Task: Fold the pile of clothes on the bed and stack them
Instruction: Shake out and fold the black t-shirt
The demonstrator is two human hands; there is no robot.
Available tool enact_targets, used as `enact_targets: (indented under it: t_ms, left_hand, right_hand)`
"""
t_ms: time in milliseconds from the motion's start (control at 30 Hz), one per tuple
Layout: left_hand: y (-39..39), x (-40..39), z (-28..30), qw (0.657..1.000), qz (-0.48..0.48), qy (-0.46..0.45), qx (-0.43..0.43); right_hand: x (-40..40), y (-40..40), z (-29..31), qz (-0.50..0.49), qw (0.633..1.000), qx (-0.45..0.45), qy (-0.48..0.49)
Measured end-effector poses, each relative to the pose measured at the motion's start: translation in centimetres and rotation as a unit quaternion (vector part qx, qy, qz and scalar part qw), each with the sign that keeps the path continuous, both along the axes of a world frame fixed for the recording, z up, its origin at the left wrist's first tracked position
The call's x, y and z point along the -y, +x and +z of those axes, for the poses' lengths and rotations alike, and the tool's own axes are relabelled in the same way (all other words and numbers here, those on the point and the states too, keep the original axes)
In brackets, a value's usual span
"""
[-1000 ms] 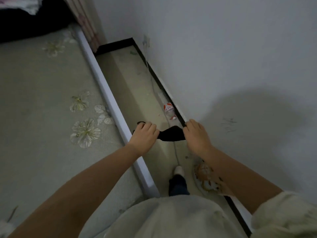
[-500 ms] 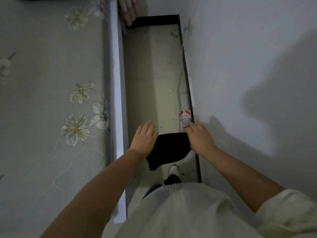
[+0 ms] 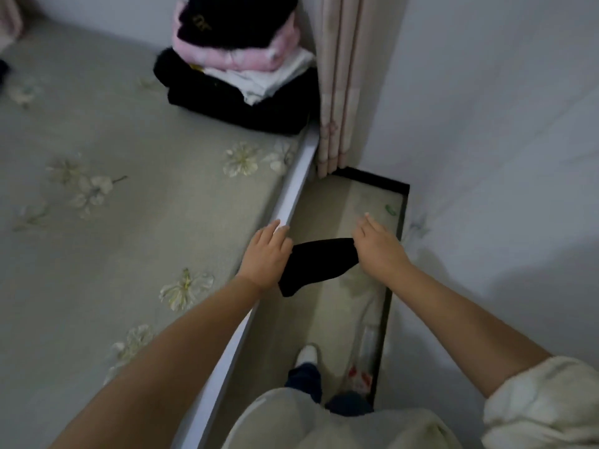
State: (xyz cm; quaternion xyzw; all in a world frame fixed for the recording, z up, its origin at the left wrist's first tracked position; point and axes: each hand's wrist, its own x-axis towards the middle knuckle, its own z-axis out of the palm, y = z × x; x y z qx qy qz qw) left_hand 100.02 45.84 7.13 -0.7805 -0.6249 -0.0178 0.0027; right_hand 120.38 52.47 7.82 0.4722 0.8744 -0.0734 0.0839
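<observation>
Gold mark on black top garment [image 3: 207,25] of stack, too blurred to read. Red bottle label [image 3: 358,380] illegible too.

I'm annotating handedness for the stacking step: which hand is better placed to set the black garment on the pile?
Probably left. The left hand is already over the bed edge, on the stack side; the right hand holds the black garment over the floor gap.
</observation>
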Motion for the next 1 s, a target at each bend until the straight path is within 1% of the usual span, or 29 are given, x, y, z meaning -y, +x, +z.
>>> enact_targets:
  t_ms: [100, 233, 300, 400, 467, 500, 567, 667, 767, 867, 933, 1000]
  left_hand:
    - [-1.7, -7.9, 2.4, 0.997, 0.009, 0.081, -0.013]
    - [-3.6, -17.3, 4.9, 0.993, 0.034, 0.113, -0.032]
    - [-5.3, -21.5, 5.7, 0.988, 0.06, 0.136, -0.038]
    - [-8.7, -27.3, 8.2, 0.976, 0.112, 0.183, -0.043]
    - [-11.1, -30.4, 10.1, 0.96, 0.14, 0.238, -0.044]
    - [-12.4, -31.8, 11.2, 0.955, 0.156, 0.248, -0.042]
    - [-15.3, -34.1, 13.3, 0.936, 0.193, 0.285, -0.071]
    - [-20.4, -36.8, 16.2, 0.91, 0.248, 0.313, -0.115]
    - [-26.0, -40.2, 19.4, 0.876, 0.287, 0.366, -0.132]
    - [-31.4, -43.1, 23.2, 0.846, 0.311, 0.394, -0.18]
    - [-34.2, -44.8, 25.8, 0.831, 0.334, 0.4, -0.196]
    - [-36.6, -47.1, 27.9, 0.826, 0.34, 0.408, -0.191]
  right_hand:
    - [-8.6, -1.4, 2.8, 0.024, 0.998, -0.04, 0.048]
    - [-18.8, -3.7, 5.1, 0.049, 0.991, -0.084, 0.088]
    - [-24.2, -5.4, 6.2, 0.092, 0.981, -0.121, 0.125]
    - [-32.0, -9.4, 8.8, 0.172, 0.964, -0.166, 0.118]
    - [-36.6, -13.0, 11.1, 0.231, 0.937, -0.22, 0.14]
    - [-38.5, -14.9, 12.3, 0.256, 0.927, -0.234, 0.144]
    - [-42.1, -19.2, 14.3, 0.293, 0.916, -0.236, 0.141]
    - [-47.6, -26.7, 16.4, 0.334, 0.897, -0.244, 0.155]
    - [-51.8, -34.5, 19.4, 0.338, 0.886, -0.265, 0.175]
    - [-55.5, -42.2, 23.1, 0.347, 0.877, -0.291, 0.163]
    - [-57.9, -46.6, 25.3, 0.354, 0.864, -0.312, 0.173]
    - [-60.6, -49.9, 27.2, 0.359, 0.849, -0.335, 0.194]
